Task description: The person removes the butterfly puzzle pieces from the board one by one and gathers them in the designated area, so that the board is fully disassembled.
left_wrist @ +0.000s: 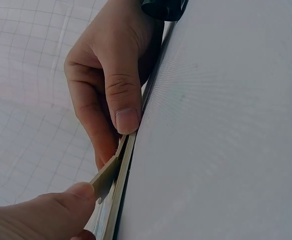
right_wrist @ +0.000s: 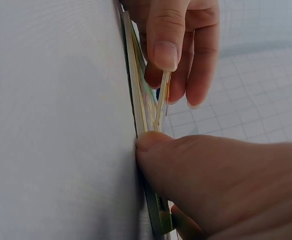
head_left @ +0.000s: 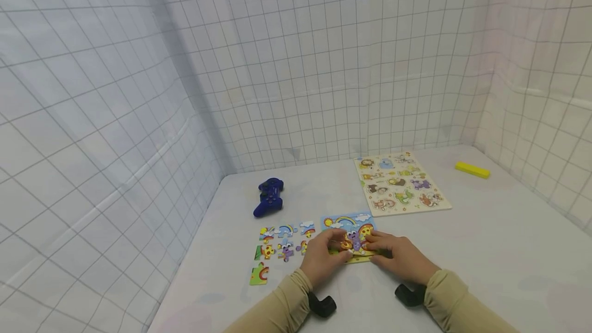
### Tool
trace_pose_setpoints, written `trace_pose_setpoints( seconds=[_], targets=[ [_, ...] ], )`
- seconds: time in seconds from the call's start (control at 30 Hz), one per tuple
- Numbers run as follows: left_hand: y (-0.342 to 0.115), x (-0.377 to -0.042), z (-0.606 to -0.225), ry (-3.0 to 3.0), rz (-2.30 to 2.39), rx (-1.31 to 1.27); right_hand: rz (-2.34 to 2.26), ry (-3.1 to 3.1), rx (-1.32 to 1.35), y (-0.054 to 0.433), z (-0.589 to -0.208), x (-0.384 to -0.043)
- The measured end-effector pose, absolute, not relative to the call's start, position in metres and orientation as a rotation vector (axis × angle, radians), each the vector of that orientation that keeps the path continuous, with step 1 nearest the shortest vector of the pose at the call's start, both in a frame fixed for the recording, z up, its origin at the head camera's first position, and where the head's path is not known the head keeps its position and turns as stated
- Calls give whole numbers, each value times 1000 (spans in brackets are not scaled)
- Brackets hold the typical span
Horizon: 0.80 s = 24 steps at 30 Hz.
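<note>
A small colourful puzzle board [head_left: 362, 219], printed with a rainbow and a butterfly, lies flat between my hands. My left hand [head_left: 321, 256] pinches a puzzle piece [left_wrist: 105, 179] between thumb and fingers. That piece slants up from the board, its far edge resting low near my right thumb. From the other side my right hand [head_left: 401, 256] pinches the neighbouring puzzle piece [left_wrist: 122, 145] at the board's near edge, its thumb [right_wrist: 153, 140] along the rim and fingers over the picture. My fingers cover parts of the butterfly.
Several loose jigsaw pieces [head_left: 285, 251] lie left of the board. Behind them sits a blue game controller [head_left: 270, 197]. A larger animal puzzle board [head_left: 437, 200] lies at the back right, with a yellow block [head_left: 472, 169] beyond it. Grid-patterned curtains [head_left: 300, 66] enclose the table.
</note>
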<state>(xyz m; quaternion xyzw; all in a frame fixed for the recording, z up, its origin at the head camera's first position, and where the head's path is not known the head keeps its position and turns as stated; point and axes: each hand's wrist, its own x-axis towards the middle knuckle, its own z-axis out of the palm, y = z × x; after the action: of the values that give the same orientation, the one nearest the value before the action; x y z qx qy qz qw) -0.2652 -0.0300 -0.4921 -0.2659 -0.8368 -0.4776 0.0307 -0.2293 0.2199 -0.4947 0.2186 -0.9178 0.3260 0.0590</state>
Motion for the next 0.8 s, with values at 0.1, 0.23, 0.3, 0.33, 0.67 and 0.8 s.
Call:
trace_pose_setpoints(
  seconds=[0.1,0.23,0.3,0.33,0.67,0.8],
  targets=[
    [-30,-266,-492,-2620,-1291,-799,989,-2783,657,220,-495,-230],
    [-32,-267,-491,-2687,-1112,-772,986,-2782,663,220,-496,-230],
    [-32,-267,-491,-2703,-1083,-779,989,-2780,669,220,-496,-230],
    [-32,-267,-490,-2709,-1082,-782,989,-2780,670,220,-496,-230],
    [-33,-268,-492,-2695,-1071,-837,964,-2796,644,220,-495,-230],
    [-35,-268,-491,-2673,-1062,-866,957,-2803,638,218,-494,-229]
  ],
)
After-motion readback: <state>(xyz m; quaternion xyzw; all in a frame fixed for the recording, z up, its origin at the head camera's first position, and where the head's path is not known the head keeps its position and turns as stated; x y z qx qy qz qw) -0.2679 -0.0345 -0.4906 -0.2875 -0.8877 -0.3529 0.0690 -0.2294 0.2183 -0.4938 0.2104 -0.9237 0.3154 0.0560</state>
